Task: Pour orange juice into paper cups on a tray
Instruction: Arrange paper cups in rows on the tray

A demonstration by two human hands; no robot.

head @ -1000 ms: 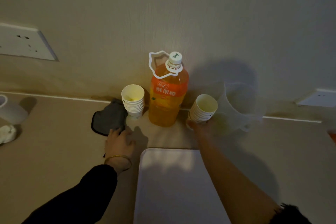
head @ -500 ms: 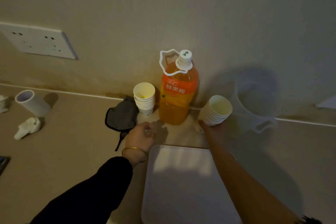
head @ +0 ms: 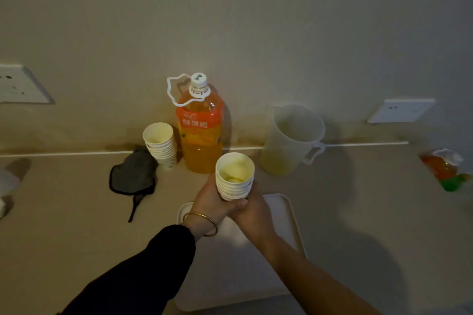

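Beige counter (head: 64,238) runs dim under a plain wall (head: 230,20) with two sockets (head: 400,110). Since half a second ago the left hand (head: 208,203) has left the counter and joined the right hand (head: 253,213); both now curl round a stack of paper cups (head: 235,179), held above the far end of the one tray (head: 286,215). One juice bottle (head: 201,133), one jug (head: 291,140), a second cup stack (head: 161,146) and a dark cloth (head: 133,174) stand behind.

A plain beige wall (head: 230,20) rose behind a beige counter (head: 64,225), with a thin white strip (head: 64,153) running along the joint between them. One white socket plate (head: 20,87) sat on the wall at the left, another (head: 400,110) at the right. The light was dim and warm, leaving soft shadows on the counter.
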